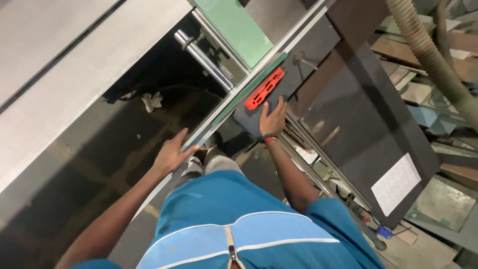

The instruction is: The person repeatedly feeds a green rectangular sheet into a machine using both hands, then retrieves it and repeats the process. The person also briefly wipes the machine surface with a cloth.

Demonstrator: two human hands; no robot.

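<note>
So over on the far left we've got the big pale grey metal machine table (74, 65), running diagonally across the view, with a dark gap under it where a crumpled bit of white rag (152, 101) sits on the floor. Moving in, our left hand (172, 154) lies flat and open on the edge of the long pale metal rail (219, 117), fingers stretched out, not clutching anything. Above that there's a shiny steel round bar (204, 59) and a green painted panel (234, 25). Next along, our right hand (272, 119) is spread open, palm down, pressing on a dark grey flat panel (249, 122) just below the red plastic slotted insert (265, 88); fingertips are near the insert, but we can't tell if they touch it. There's a red band on that wrist. Further right leans a large dark brown board (368, 114) with a white paper label (396, 184), and a beige ribbed hose (428, 50) crosses the top right corner.
</note>
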